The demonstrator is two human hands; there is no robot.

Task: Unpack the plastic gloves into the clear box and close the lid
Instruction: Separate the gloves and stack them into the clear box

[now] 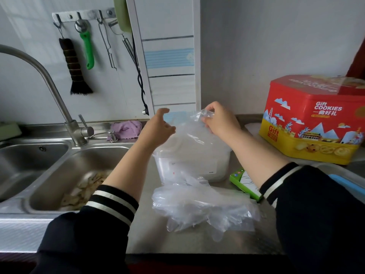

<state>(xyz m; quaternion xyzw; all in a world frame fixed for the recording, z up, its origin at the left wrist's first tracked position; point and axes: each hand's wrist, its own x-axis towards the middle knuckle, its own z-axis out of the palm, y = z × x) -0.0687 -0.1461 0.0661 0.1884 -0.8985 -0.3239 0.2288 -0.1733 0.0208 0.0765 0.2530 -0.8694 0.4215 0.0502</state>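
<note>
My right hand (pixel 219 121) pinches the top edge of a clear plastic sheet of gloves (pixel 189 135), holding it up over the clear box (pixel 209 167). The box stands on the steel counter and the hanging plastic partly veils it. My left hand (pixel 161 127) is at the sheet's left edge with fingers and thumb spread apart; its thumb is near or touching the plastic. A crumpled pile of plastic gloves (pixel 201 208) lies on the counter in front of the box. A green and white carton (pixel 244 183) lies just right of the box, partly under my right sleeve.
A double steel sink (pixel 65 175) with food scraps and a tall tap (pixel 59 99) are at the left. A red and yellow cookie tin (pixel 314 119) stands at the back right. A clear lid with a blue part (pixel 343 182) lies at the right edge. A purple cloth (pixel 126 129) sits behind the sink.
</note>
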